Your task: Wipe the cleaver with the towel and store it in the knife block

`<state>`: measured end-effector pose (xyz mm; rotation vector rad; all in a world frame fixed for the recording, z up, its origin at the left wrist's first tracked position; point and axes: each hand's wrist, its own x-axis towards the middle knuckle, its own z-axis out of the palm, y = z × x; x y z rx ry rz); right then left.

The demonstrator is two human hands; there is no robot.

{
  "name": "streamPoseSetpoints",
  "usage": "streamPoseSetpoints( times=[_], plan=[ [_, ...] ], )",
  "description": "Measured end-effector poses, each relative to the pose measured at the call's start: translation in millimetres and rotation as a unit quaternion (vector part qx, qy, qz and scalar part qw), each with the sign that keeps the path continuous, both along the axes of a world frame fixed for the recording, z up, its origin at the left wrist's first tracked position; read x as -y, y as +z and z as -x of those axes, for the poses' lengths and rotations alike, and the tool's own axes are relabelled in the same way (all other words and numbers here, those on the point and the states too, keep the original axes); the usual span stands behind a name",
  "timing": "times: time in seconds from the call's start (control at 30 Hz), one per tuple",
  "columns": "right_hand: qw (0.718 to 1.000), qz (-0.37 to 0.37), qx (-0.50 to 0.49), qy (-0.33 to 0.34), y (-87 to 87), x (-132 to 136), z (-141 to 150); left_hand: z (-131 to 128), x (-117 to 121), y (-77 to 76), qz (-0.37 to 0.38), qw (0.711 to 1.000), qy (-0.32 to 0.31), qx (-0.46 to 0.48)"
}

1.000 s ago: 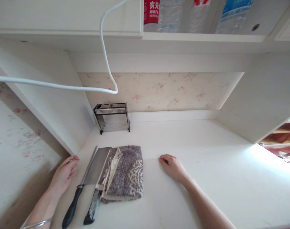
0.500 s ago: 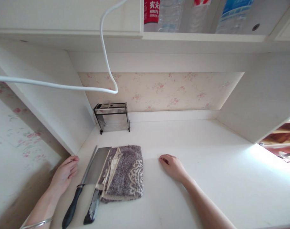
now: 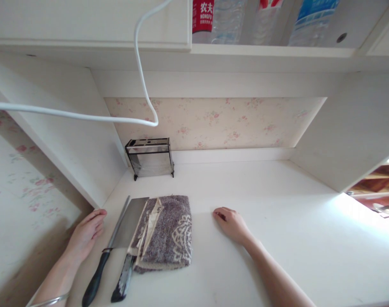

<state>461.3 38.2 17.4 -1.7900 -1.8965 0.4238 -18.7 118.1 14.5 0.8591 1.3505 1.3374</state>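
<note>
My left hand [image 3: 87, 233] rests at the counter's left edge, its fingers curled in with nothing seen in them. Just right of it lies a sharpening steel [image 3: 98, 270] with a black handle, its rod pointing away from me. A cleaver [image 3: 129, 221] lies beside the steel, its wide blade partly hidden under a folded grey-purple towel [image 3: 168, 230] with a cream pattern. To the right of the towel and apart from it, my right hand [image 3: 231, 221] rests on the white counter [image 3: 245, 183], loosely closed, with nothing visible in it.
A knife block [image 3: 150, 157] with clear sides stands at the back left. A white cable [image 3: 85, 116] hangs across the upper left. Overhead, a cabinet shelf [image 3: 271, 50] holds several plastic bottles [image 3: 228, 21]. Side panels bound the counter left and right.
</note>
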Motion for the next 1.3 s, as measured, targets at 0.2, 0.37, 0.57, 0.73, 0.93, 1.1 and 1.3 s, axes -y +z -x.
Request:
streamPoseSetpoints(
  times=[0.2,0.37,0.57,0.73,0.93,1.1,1.3],
  plan=[
    [1.0,-0.002,0.0,0.004,-0.4,0.1,0.0,-1.0,1.0,1.4,0.001,1.0,0.001,0.0],
    [1.0,-0.002,-0.002,0.002,0.3,0.3,0.2,-2.3,1.2,2.2,-0.002,1.0,0.001,-0.005],
    [1.0,-0.003,-0.002,0.005,-0.3,0.2,-1.0,-2.1,0.0,1.2,-0.002,1.0,0.001,-0.006],
    [1.0,-0.002,0.0,0.004,0.2,0.4,-0.7,-2.9,1.9,2.9,0.0,1.0,0.006,-0.009],
    [1.0,-0.004,-0.001,0.001,0.2,0.4,-0.2,-3.1,2.7,3.6,-0.001,1.0,0.003,-0.009],
    [1.0,-0.008,-0.005,0.001,-0.6,-0.1,-0.7,-3.8,1.9,3.8,-0.002,1.0,0.005,-0.013],
    [1.0,-0.005,0.0,-0.002,-2.3,-1.1,-0.7,-3.0,2.0,3.1,-0.006,1.0,-0.001,-0.011]
  ],
)
